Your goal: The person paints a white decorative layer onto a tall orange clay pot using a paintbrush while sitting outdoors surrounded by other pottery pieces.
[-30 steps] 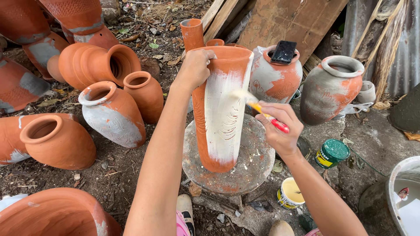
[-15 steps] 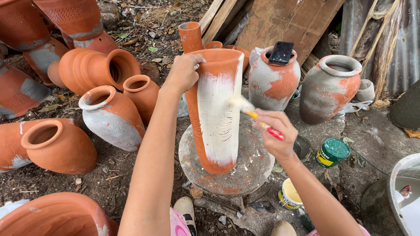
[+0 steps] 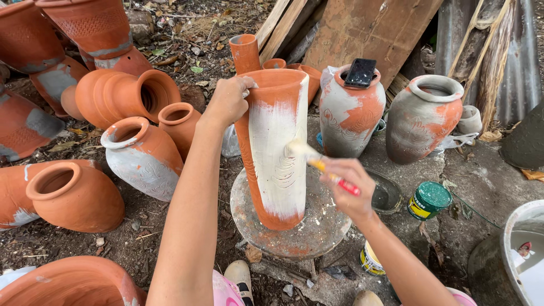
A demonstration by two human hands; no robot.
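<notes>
A tall terracotta vase (image 3: 266,187) stands upright on a round turntable (image 3: 317,229); a wide band of white paint covers its front. My left hand (image 3: 226,102) grips the vase's rim at the upper left. A paintbrush (image 3: 320,164) with a yellow and red handle is held in my right hand (image 3: 351,190), its bristles touching the white painted band at mid-height.
Many terracotta pots lie and stand at the left, among them one partly whitened (image 3: 141,161). Two painted jars (image 3: 351,113) (image 3: 422,119) stand behind, a dark phone on one. A green-lidded can (image 3: 429,199), an open paint tin (image 3: 371,259) and a grey basin (image 3: 510,255) sit at right.
My right hand and brush have dropped lower down the vase's white band. The white area looks wider. My left hand keeps its hold on the rim.
</notes>
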